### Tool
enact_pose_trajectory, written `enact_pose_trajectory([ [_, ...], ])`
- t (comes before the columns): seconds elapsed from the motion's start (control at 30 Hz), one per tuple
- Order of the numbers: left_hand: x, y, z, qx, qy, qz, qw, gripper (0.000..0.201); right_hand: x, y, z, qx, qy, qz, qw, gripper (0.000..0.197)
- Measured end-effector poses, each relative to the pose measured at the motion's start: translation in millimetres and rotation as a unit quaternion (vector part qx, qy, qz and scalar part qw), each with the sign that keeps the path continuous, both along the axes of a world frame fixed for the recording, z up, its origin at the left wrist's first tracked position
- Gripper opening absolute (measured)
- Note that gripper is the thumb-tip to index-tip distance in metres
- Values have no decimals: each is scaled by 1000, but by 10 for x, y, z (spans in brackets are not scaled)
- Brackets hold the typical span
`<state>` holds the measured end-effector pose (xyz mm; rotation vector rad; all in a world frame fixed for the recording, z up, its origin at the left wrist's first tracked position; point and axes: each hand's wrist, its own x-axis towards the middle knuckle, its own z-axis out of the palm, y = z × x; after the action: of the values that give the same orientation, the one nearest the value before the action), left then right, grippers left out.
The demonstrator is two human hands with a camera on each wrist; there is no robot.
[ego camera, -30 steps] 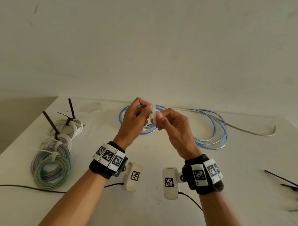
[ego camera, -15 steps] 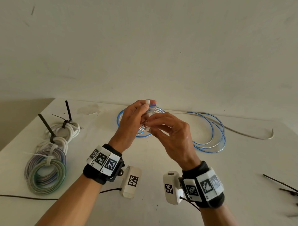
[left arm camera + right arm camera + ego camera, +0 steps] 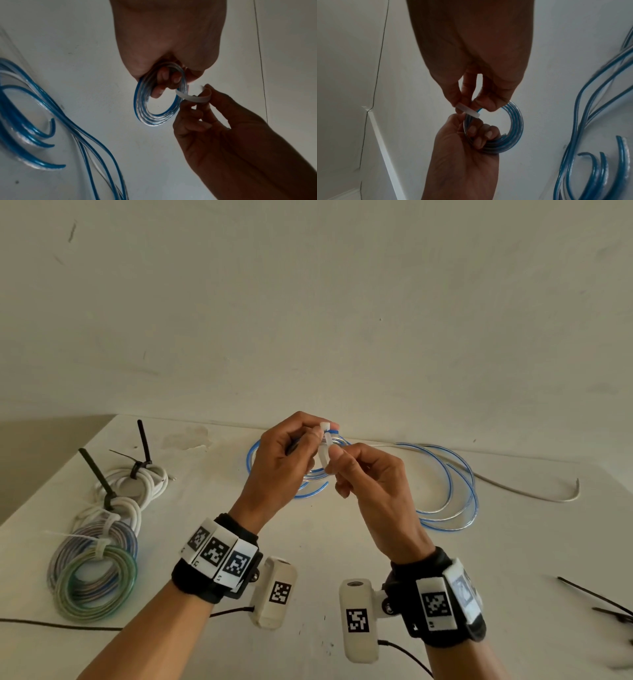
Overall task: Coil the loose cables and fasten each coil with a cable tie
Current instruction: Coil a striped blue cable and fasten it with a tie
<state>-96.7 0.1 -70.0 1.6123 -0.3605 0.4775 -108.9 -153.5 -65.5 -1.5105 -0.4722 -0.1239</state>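
My left hand [image 3: 291, 453] grips a small coil of clear-and-blue cable [image 3: 154, 116], fingers curled through its ring, above the white table [image 3: 342, 542]. My right hand [image 3: 356, 470] pinches a white cable tie [image 3: 323, 451] that bends around the coil; the tie's head [image 3: 324, 425] pokes up by my left thumb. In the left wrist view the white cable tie [image 3: 192, 96] curves from the coil to my right fingertips [image 3: 205, 94]. The right wrist view shows the same white cable tie [image 3: 468, 110] crossing the coil [image 3: 513, 128]. The rest of this cable lies loose [image 3: 448, 481] on the table.
Tied coils lie at the left: white ones [image 3: 137, 481] with black ties, a striped one [image 3: 99, 542] and a green one [image 3: 96, 587] with white ties. A white cable [image 3: 531, 491] trails right. Spare black ties [image 3: 596, 597] lie at the right edge. A wall stands behind.
Both hands dropped toward the coil and then rose a little. The tie has gone from being held upright between the hands to being bent around the coil, with its head by my left thumb.
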Motion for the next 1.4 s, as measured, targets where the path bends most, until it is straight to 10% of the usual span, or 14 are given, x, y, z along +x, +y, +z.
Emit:
enact_pose_trajectory([
  [0.6, -6, -105, -63, 154, -122, 56, 979, 11, 8, -14, 36, 53, 51, -56, 996, 28],
  [1.4, -145, -337, -126, 91, 102, -197, 971, 23, 222, -355, 12, 85, 94, -224, 966, 10],
])
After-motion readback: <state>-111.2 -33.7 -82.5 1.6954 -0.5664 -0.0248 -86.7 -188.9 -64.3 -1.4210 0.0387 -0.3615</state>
